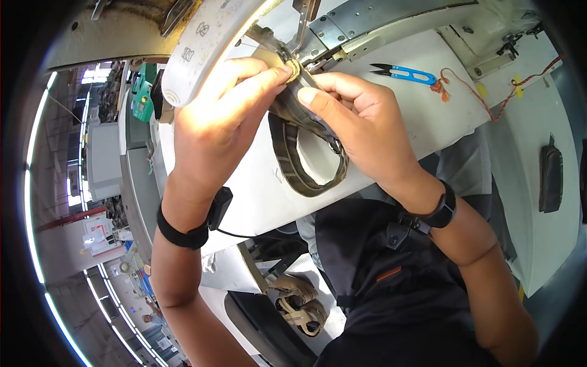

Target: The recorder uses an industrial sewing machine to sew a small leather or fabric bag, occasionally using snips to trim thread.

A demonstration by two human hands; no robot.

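Note:
Close under the sewing machine's needle area, my left hand pinches a small yellowish folded piece against a dark olive strap. My right hand grips the same strap just to the right, thumb on top and fingers curled beneath. From both hands the strap hangs toward me in a loop on the white table, with light stitching lines along it and a small metal ring near its right side. My fingers hide part of the yellowish piece.
Blue thread snips tied to a reddish cord lie at the right. A white curved lamp sits beside my left hand, below the machine arm. A dark pouch-like item rests far right; tan strapped pieces are low beside my lap.

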